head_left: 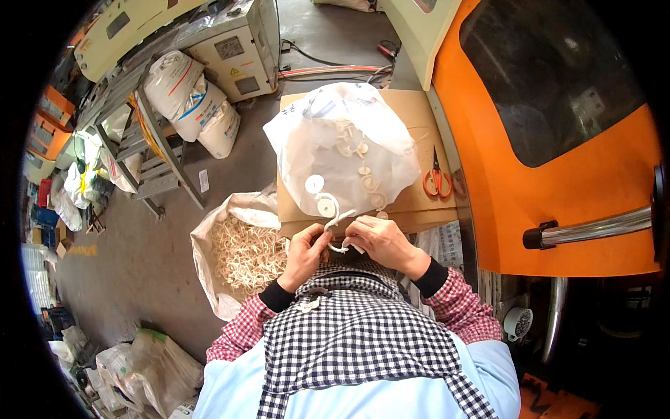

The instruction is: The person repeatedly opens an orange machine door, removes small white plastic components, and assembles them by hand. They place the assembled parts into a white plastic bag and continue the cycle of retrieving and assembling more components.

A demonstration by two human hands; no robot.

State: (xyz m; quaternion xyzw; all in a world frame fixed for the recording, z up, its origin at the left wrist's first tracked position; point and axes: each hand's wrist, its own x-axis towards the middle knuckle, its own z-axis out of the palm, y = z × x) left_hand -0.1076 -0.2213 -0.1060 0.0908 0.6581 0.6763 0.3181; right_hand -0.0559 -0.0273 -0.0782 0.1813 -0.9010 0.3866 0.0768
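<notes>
My left hand (305,251) and my right hand (382,241) meet close to my chest, both gripping one white plastic moulded piece (338,222) with round discs on thin runners. The piece arches up from my fingers toward a clear plastic bag (335,133) of small white parts. That bag lies open on a cardboard-covered surface (412,112) just beyond my hands. I wear a checked apron and red checked sleeves with black cuffs.
A white sack (241,255) full of pale plastic runners stands at my left. Orange-handled scissors (437,178) lie on the cardboard, right of the bag. An orange machine (558,209) with a metal handle fills the right. White sacks (192,98) and metal frames stand far left.
</notes>
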